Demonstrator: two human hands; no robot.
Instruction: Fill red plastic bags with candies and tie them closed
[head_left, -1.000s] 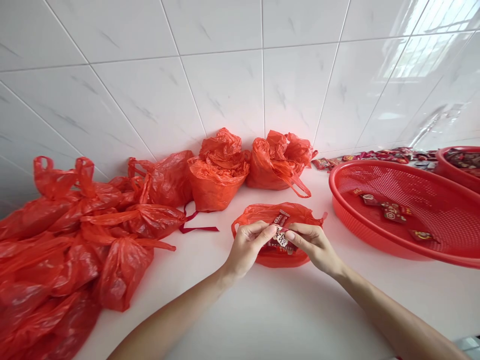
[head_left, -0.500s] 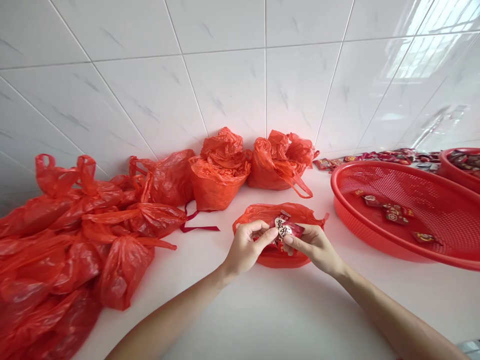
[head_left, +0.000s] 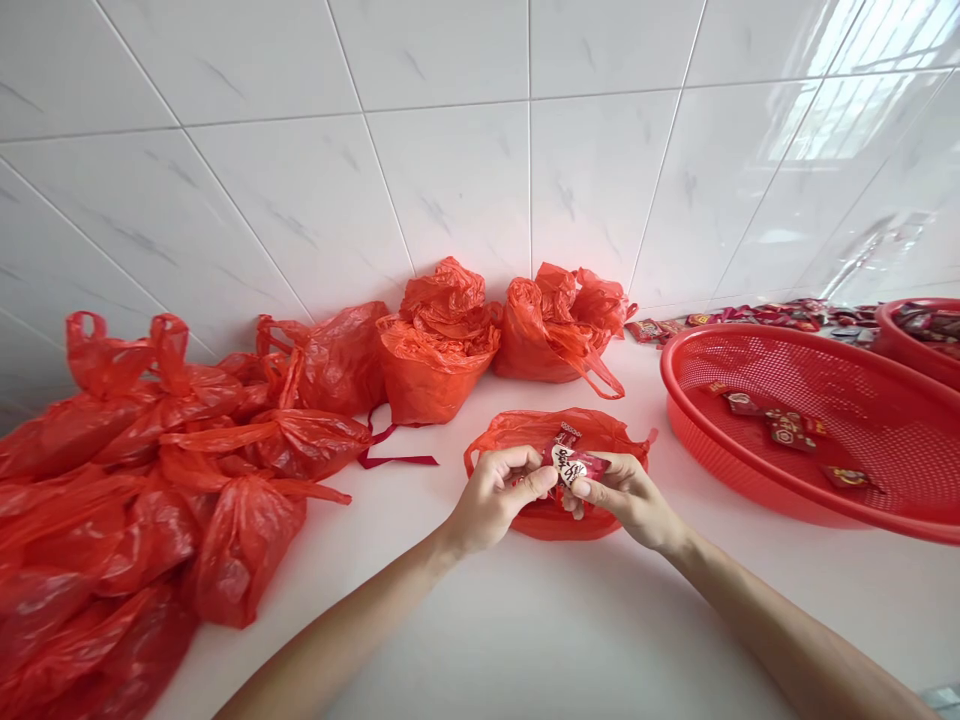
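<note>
Between my two hands is a wrapped candy in a dark red wrapper with a pale printed patch. My left hand pinches its left side with thumb and fingers. On the other side, my right hand pinches the right end of the wrapper. Both hands are over an opened red plastic bag, whose rim spreads out around them. Other red wrapped pieces show inside the bag, partly hidden by my fingers.
Several knotted red plastic bags pile up at the left. Two fuller bags, one a bunched bag, stand by the tiled wall. At right sits a red mesh basket with several packets; behind it lie more packets and a second red basket.
Almost nothing differs. The candy has tilted slightly in my fingers, and its printed patch shows a little more. Both hands stay over the red bag.
</note>
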